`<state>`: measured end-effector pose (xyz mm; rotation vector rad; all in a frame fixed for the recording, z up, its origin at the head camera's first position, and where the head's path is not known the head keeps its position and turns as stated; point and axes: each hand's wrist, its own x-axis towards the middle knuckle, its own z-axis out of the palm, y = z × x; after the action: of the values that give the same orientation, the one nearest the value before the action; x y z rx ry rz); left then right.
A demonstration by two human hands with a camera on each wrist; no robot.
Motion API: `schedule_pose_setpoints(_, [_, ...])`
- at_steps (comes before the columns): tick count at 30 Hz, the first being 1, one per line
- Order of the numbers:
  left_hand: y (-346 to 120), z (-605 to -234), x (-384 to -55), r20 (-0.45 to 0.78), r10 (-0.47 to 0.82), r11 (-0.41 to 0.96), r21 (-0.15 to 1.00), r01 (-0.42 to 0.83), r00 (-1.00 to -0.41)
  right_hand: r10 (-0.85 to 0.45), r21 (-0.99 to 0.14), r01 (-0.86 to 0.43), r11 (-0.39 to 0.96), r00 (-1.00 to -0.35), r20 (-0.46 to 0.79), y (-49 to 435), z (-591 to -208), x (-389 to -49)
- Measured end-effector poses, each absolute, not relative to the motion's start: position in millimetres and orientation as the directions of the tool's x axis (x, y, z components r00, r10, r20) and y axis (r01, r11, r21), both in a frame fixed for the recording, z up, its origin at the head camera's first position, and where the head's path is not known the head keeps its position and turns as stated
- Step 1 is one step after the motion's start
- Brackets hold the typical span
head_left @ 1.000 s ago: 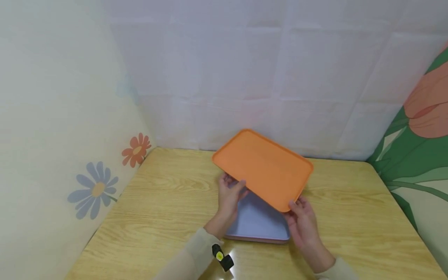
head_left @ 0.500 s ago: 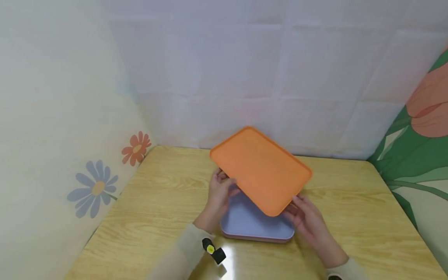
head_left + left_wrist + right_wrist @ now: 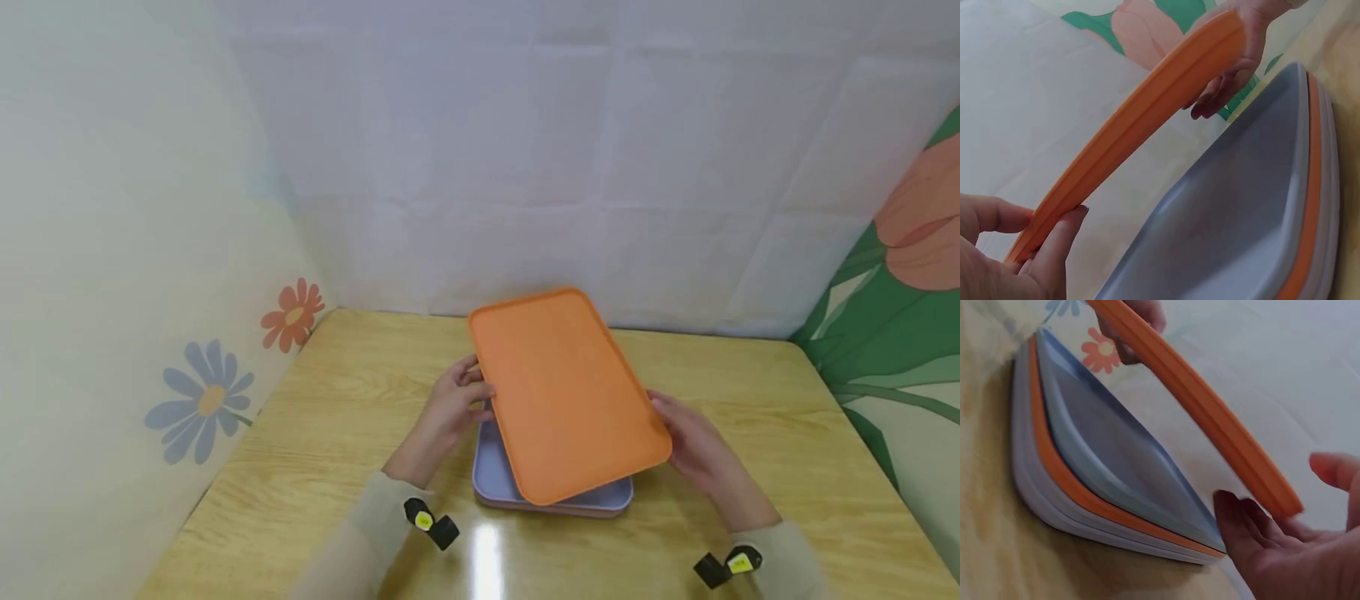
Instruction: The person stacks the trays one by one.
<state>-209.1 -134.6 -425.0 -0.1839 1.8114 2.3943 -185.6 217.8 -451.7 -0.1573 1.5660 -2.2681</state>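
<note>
An orange tray [image 3: 566, 400] hangs tilted above a stack of trays, its long sides running away from me. My left hand [image 3: 446, 412] pinches its left edge between thumb and fingers, which the left wrist view shows close up. At the right edge, my right hand [image 3: 697, 442] has its fingers [image 3: 1238, 534] reaching under the tray, while its thumb stands apart from it. Topmost in the stack is a blue-grey tray [image 3: 1222, 200], largely covered by the raised one in the head view. Below it come another orange tray [image 3: 1085, 490] and pale lilac ones [image 3: 1029, 481].
The stack rests on a wood-grain table [image 3: 337, 400]. A white cloth [image 3: 480, 167] hangs behind the table's back edge. Walls with painted flowers [image 3: 210, 404] flank it on both sides. A strapped camera [image 3: 431, 523] sits on each wrist.
The orange tray has turned clockwise, its near corner swinging left and toward me over the stack. My right hand has loosened its thumb from the edge and moved right; my left hand has shifted left.
</note>
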Motion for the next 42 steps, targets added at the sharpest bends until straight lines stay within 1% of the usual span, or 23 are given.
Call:
schedule_pose_setpoints(3, [-139.2, -424.5, -209.3, -0.186, 0.105, -0.229, 0.951, -0.206, -0.977, -0.461, -0.942, 0.263, -0.207, -0.876, -0.143, 225.1, -445.4, -194.4])
schedule_pose_setpoints(6, [-142.1, -424.0, -209.6, -0.192, 0.173, -0.19, 0.956, -0.224, -0.966, -0.531, -0.948, 0.283, -0.148, -0.831, -0.166, 229.4, -439.9, -201.9])
schedule_pose_setpoints(8, [-143.1, -423.2, -209.9, -0.192, 0.206, -0.169, 0.959, -0.228, -0.96, -0.529, -0.951, 0.294, -0.093, -0.824, -0.203, 230.2, -436.9, -205.7])
schedule_pose_setpoints(11, [-143.4, -421.4, -210.7, -0.197, 0.224, -0.144, 0.962, -0.232, -0.955, -0.49, -0.952, 0.306, 0.006, -0.829, -0.27, 229.0, -434.3, -209.8])
schedule_pose_setpoints(15, [-144.1, -419.9, -214.1, -0.208, 0.238, -0.094, 0.967, -0.236, -0.949, -0.467, -0.952, 0.293, 0.09, -0.831, -0.301, 227.3, -433.9, -212.0])
schedule_pose_setpoints(20, [-147.4, -421.3, -222.9, -0.231, 0.267, -0.014, 0.97, -0.243, -0.935, -0.478, -0.956, 0.277, 0.097, -0.829, -0.289, 225.6, -436.5, -214.2])
schedule_pose_setpoints(26, [-154.7, -425.4, -232.9, -0.281, 0.306, 0.047, 0.959, -0.28, -0.91, -0.459, -0.951, 0.303, 0.07, -0.836, -0.3, 220.6, -436.9, -217.9])
schedule_pose_setpoints(29, [-159.2, -426.8, -235.4, -0.294, 0.345, 0.073, 0.955, -0.287, -0.891, -0.45, -0.949, 0.307, 0.068, -0.84, -0.304, 218.1, -436.7, -220.4])
schedule_pose_setpoints(35, [-165.9, -430.8, -241.2, -0.326, 0.394, 0.102, 0.945, -0.312, -0.859, -0.451, -0.951, 0.299, 0.082, -0.84, -0.303, 215.0, -435.2, -224.8])
schedule_pose_setpoints(42, [-169.4, -431.9, -246.7, -0.324, 0.418, 0.119, 0.946, -0.303, -0.848, -0.435, -0.952, 0.288, 0.099, -0.848, -0.302, 210.2, -436.0, -227.5])
